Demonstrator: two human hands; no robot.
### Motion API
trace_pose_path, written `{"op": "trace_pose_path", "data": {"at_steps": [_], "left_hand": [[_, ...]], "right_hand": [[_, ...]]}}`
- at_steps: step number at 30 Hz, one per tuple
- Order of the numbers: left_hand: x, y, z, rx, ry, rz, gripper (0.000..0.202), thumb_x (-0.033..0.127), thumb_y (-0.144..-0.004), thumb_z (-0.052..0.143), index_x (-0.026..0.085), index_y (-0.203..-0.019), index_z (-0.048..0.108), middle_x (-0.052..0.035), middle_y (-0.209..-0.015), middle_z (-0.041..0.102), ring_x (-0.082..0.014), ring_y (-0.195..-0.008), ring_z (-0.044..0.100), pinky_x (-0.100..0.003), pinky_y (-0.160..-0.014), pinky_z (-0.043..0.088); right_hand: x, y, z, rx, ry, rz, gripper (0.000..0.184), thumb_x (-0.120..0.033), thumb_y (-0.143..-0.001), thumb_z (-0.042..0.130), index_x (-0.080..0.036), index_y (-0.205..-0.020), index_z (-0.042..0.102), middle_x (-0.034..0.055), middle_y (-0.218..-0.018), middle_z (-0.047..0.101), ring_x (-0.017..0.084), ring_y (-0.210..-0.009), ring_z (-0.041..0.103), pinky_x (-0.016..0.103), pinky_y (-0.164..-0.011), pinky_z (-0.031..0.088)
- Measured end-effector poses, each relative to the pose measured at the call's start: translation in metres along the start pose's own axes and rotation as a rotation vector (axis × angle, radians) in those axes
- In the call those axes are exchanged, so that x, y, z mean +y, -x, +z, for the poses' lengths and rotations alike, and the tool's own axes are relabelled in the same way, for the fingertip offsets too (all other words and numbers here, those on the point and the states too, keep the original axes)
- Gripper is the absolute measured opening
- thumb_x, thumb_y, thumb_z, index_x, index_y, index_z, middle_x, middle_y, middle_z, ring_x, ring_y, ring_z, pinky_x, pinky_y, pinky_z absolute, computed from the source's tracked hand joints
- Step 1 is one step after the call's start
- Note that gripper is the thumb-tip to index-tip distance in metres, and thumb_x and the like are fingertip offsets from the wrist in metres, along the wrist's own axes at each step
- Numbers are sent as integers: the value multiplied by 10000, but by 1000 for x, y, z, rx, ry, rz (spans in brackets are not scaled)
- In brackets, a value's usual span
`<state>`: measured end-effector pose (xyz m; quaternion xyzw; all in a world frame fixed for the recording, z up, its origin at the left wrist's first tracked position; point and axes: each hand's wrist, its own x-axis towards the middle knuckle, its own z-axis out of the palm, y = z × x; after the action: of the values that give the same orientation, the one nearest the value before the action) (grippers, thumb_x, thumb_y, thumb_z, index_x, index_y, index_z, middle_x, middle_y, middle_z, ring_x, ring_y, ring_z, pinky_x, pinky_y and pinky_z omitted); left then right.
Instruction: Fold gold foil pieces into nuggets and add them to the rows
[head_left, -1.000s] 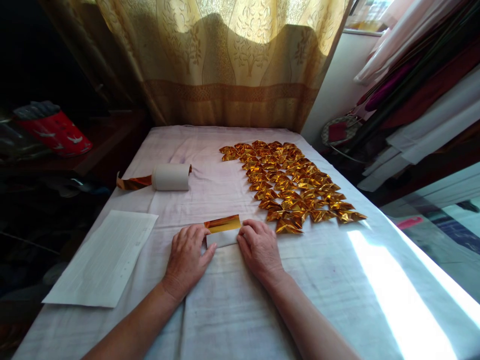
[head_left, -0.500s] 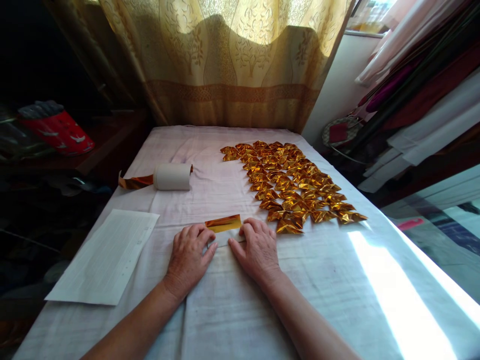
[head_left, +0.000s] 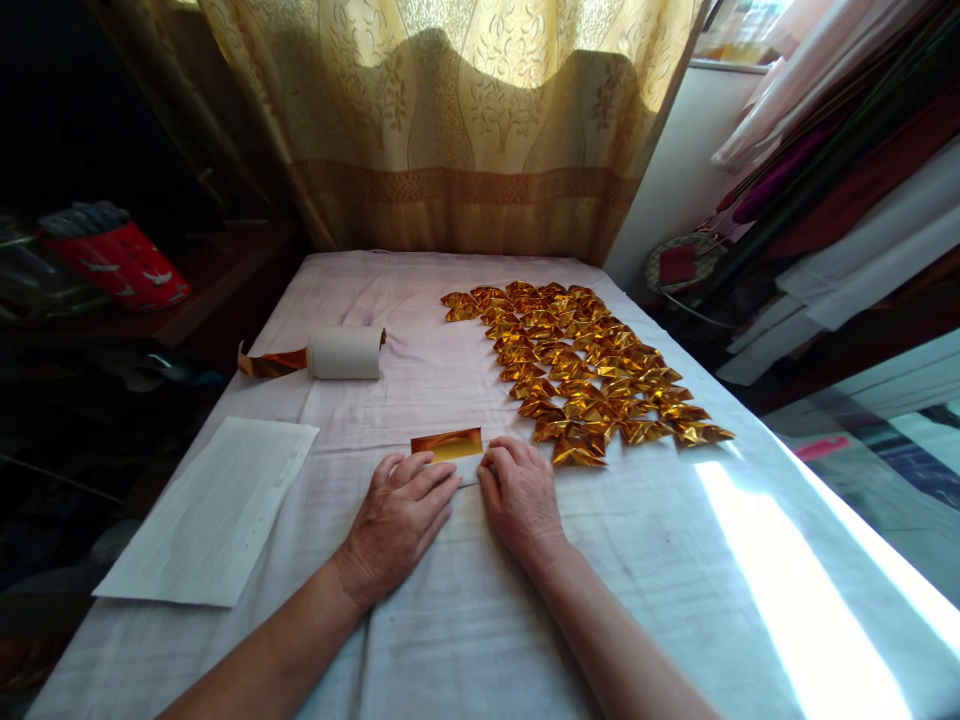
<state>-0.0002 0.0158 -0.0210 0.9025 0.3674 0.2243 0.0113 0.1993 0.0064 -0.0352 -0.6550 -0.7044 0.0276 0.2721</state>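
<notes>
A small gold foil sheet [head_left: 447, 443], partly folded with a white underside showing, lies on the white cloth in front of me. My left hand [head_left: 399, 520] lies flat with fingers stretched out over its lower left part. My right hand [head_left: 520, 492] rests beside it, fingers curled down on the sheet's right edge. Several folded gold foil pieces [head_left: 585, 370] lie in rows just beyond my right hand.
A white roll with a gold foil tail [head_left: 339, 354] lies at the left back. A lined white paper sheet [head_left: 217, 510] sits near the left edge of the cloth-covered table [head_left: 675, 560]. A curtain [head_left: 450, 120] hangs behind; fabrics are stacked at the right.
My left hand has slid right and flattened over the sheet's white part, which is now mostly covered. The right hand shifted slightly toward the sheet's right edge.
</notes>
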Motion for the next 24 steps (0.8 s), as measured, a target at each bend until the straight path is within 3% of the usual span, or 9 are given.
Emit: {"op": "trace_pose_path", "data": {"at_steps": [10,18,21,24], "left_hand": [[-6,10,-8,-102,-15,-2,377,423,-949,522,295,-1289,622,-41,-1275,681,-303,-1294,513,-524,-1108,255],[-23,33,-26,-158,-83,19,386,397,-956,506,304,-1319,599,-49,-1311,658,-298,-1314,495,-528,-1123,250],[-23,27,-26,-110,-56,-10,319,371,-958,504,307,-1228,660,-41,-1231,702,-279,-1242,552,-517,-1096,292],[-22,11,-20,-33,-6,-61,216,340,-952,520,287,-991,725,-20,-1085,750,-250,-1096,620,-491,-1040,341]], "right_hand": [[0,0,-2,3,6,-10,97,-180,-904,547,-231,-868,621,44,-1056,671,219,-989,563,353,-849,359],[1,1,-1,7,3,-11,99,-187,-903,543,-228,-871,627,49,-1071,668,222,-1002,561,352,-855,364],[2,1,0,14,6,-14,117,-186,-898,543,-223,-961,635,59,-1099,664,228,-1024,562,356,-867,369],[2,1,1,14,17,-21,240,-182,-900,525,-226,-1115,624,69,-1127,664,237,-1035,555,367,-882,373]]}}
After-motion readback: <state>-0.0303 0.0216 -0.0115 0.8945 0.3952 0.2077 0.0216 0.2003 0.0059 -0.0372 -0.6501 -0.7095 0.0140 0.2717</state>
